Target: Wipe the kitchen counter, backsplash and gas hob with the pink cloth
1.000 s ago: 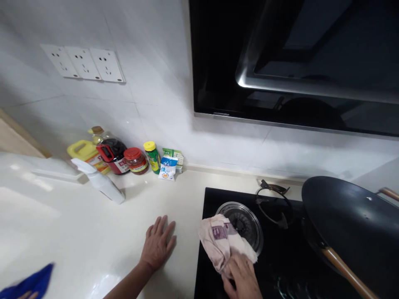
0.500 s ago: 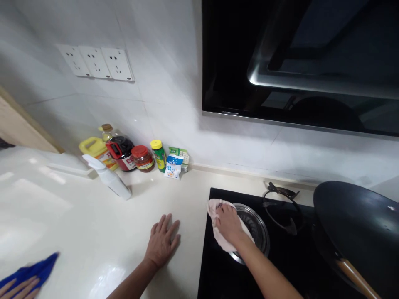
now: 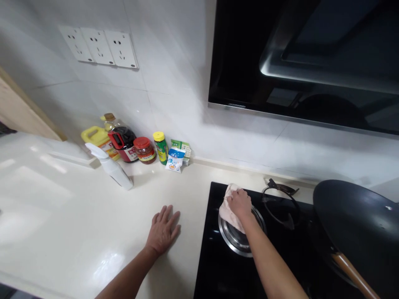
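My right hand presses a pale pink cloth against the upper left part of a round metal burner ring, with its fingers curled into the fabric. The ring is set in a black glass cooktop; the cloth and my forearm cover part of it. My left hand lies flat on the white countertop to the left of the cooktop, fingers spread and holding nothing.
A wok with a wooden handle and a loose pan support are at the right. A white spray bottle, a red-lidded jar and several seasoning containers line the wall. A black range hood hangs above.
My right hand has moved the cloth right and slightly up around the burner ring, baring its lower left side. The other hand with a blue cloth at lower left has gone from view.
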`<state>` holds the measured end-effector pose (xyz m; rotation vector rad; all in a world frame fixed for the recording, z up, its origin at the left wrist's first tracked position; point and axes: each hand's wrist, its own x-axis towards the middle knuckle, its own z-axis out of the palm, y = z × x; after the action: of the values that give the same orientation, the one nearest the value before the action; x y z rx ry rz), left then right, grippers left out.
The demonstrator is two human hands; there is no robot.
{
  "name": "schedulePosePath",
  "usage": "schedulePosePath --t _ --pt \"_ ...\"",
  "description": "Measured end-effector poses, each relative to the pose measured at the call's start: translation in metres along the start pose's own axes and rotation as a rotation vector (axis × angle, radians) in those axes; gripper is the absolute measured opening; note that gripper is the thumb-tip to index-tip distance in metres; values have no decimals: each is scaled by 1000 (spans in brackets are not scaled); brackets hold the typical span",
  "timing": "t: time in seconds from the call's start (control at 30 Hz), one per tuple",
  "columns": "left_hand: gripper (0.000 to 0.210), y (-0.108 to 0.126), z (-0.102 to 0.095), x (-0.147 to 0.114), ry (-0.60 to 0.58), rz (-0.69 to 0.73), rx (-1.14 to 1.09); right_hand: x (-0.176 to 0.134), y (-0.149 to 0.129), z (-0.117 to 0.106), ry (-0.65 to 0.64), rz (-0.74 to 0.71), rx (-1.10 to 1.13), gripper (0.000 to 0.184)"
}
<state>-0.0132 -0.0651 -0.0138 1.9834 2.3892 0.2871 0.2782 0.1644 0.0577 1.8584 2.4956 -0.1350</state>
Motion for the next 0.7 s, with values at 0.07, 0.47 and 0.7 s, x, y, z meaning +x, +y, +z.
schedulePosePath --t 0.07,0.47,0.7 --pt "51 0 -1 1 -12 6 4 -13 -13 -1 15 -71 -2 44" --pt "53 0 -2 3 -12 9 28 -161 -1 69 366 -454 312 20" --pt "54 -1 0 4 -5 18 49 -217 73 79 378 -328 231 15"
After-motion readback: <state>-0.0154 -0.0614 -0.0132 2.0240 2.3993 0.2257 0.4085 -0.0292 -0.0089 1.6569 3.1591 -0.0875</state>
